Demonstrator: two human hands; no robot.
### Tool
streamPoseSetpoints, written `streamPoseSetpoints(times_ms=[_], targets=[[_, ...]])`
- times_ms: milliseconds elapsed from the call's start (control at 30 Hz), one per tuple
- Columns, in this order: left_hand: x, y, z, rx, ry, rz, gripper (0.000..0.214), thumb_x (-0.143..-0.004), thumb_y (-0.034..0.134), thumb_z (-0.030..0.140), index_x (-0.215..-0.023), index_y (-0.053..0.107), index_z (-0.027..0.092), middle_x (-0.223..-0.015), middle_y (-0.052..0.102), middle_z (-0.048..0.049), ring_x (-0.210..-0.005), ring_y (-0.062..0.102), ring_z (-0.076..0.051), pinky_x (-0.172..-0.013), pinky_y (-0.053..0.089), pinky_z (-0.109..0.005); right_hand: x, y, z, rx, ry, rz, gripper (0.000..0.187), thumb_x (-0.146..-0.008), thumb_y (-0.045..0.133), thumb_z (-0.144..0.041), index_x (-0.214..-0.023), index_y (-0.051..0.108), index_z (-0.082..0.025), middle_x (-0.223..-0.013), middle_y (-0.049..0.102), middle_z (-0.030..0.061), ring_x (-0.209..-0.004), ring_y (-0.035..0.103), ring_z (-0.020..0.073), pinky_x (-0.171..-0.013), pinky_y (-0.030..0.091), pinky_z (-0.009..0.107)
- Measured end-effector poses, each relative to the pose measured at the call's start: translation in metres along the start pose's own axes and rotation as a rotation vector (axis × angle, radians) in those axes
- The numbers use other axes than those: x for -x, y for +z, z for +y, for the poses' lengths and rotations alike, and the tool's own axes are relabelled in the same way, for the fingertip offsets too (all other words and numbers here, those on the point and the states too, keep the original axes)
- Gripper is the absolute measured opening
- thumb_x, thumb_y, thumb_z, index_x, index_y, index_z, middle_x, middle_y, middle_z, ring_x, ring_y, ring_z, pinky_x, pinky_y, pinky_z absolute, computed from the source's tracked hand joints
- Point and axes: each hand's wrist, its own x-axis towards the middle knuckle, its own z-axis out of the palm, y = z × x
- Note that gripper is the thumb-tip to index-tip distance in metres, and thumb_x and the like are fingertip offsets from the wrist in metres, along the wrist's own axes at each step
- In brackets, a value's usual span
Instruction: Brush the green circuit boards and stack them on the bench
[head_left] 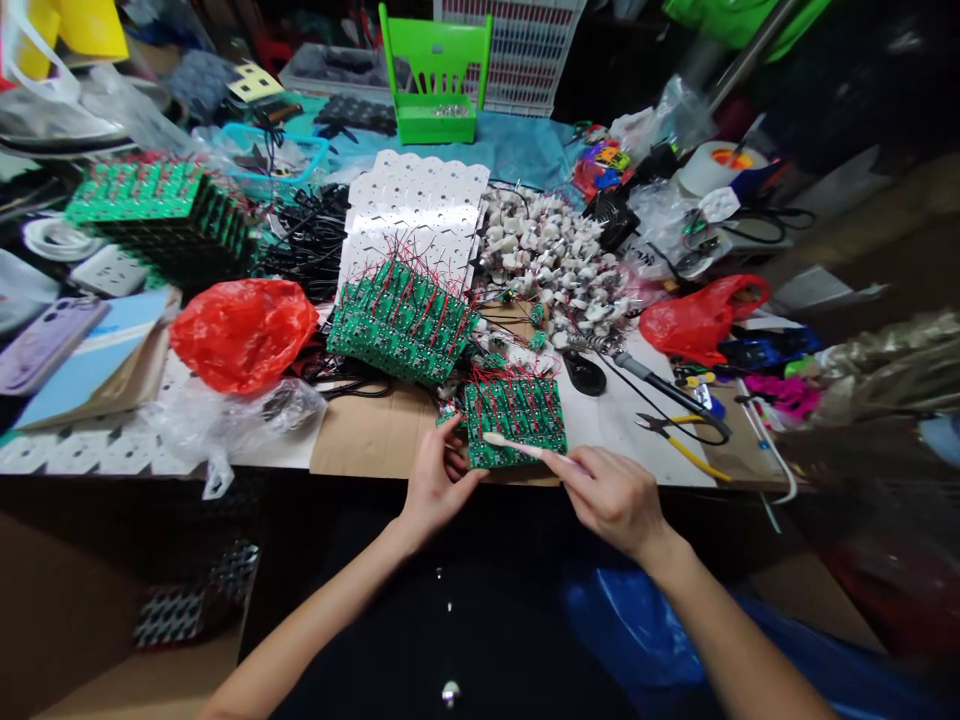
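A green circuit board panel (525,425) with thin red wires lies at the table's front edge. My left hand (437,478) grips its left side, the thumb at the lower corner and the fingers partly hidden behind the edge. In my right hand (619,497) is a toothbrush (517,446) with a pale pink handle, closed fingers wrapped around it. Its bristle head rests on or just over the left part of the panel. Just behind, a stack of similar wired circuit boards (401,320) leans at a slant.
White plastic parts (551,250) are heaped behind on the right. Yellow-handled pliers (682,440) and a soldering iron (652,375) lie to the right. A red plastic bag (244,335) sits left, with another board stack (157,215) beyond. A green chair-shaped holder (437,75) stands at the back.
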Motion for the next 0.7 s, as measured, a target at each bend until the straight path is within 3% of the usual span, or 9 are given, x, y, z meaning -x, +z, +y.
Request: streamPoseSetpoints(times_ms=[200, 300, 400, 533, 600, 700], targets=[[-0.001, 0.0, -0.002, 0.012, -0.004, 0.003, 0.074, -0.074, 0.078, 0.025, -0.139, 0.043, 0.028, -0.105, 0.052, -0.0032, -0.069, 0.057, -0.011, -0.057, 0.052, -0.026, -0.046, 0.021, 0.016, 0.077, 0.098, 0.113, 0.032, -0.095, 0.054, -0.015, -0.118, 0.073, -0.027, -0.074, 0.062, 0.0016, -0.068, 0.052, 0.0128, -0.06, 0.034, 0.028], [-0.001, 0.0, -0.001, 0.005, 0.001, 0.002, 0.073, -0.076, 0.077, 0.027, -0.139, 0.043, 0.028, -0.105, 0.052, -0.0032, -0.07, 0.057, -0.011, -0.057, 0.052, -0.026, -0.03, 0.013, 0.015, -0.046, 0.13, 0.127, 0.035, -0.094, 0.055, -0.014, -0.121, 0.072, -0.028, -0.077, 0.064, 0.0012, -0.069, 0.055, 0.0118, -0.063, 0.038, 0.025], [-0.001, -0.001, 0.0, 0.0, -0.012, -0.009, 0.072, -0.077, 0.077, 0.028, -0.14, 0.042, 0.028, -0.105, 0.052, -0.0033, -0.071, 0.057, -0.012, -0.057, 0.052, -0.026, 0.008, 0.0, 0.006, -0.141, 0.095, 0.105, 0.036, -0.092, 0.056, -0.011, -0.121, 0.071, -0.026, -0.079, 0.065, 0.0013, -0.071, 0.058, 0.0118, -0.066, 0.041, 0.025], [-0.002, -0.002, 0.0, -0.012, -0.024, -0.021, 0.073, -0.076, 0.078, 0.028, -0.14, 0.042, 0.028, -0.104, 0.052, -0.0028, -0.07, 0.057, -0.012, -0.057, 0.052, -0.026, 0.046, -0.004, -0.004, -0.088, 0.055, 0.079, 0.036, -0.089, 0.058, -0.007, -0.119, 0.07, -0.023, -0.079, 0.066, 0.0016, -0.072, 0.059, 0.0123, -0.066, 0.04, 0.026], [-0.003, -0.002, -0.001, -0.008, -0.024, -0.021, 0.072, -0.076, 0.078, 0.027, -0.139, 0.042, 0.028, -0.103, 0.051, -0.0026, -0.071, 0.057, -0.012, -0.057, 0.052, -0.026, 0.044, 0.003, -0.004, -0.006, 0.075, 0.095, 0.037, -0.089, 0.059, -0.007, -0.12, 0.07, -0.023, -0.08, 0.067, 0.0018, -0.072, 0.058, 0.0124, -0.066, 0.039, 0.027], [-0.003, -0.002, -0.001, -0.004, -0.02, -0.016, 0.072, -0.076, 0.078, 0.027, -0.139, 0.042, 0.028, -0.103, 0.051, -0.0023, -0.07, 0.057, -0.011, -0.057, 0.052, -0.025, 0.018, 0.018, 0.002, 0.101, 0.117, 0.136, 0.035, -0.09, 0.059, -0.009, -0.118, 0.072, -0.025, -0.078, 0.066, 0.0019, -0.07, 0.056, 0.0126, -0.064, 0.036, 0.028]])
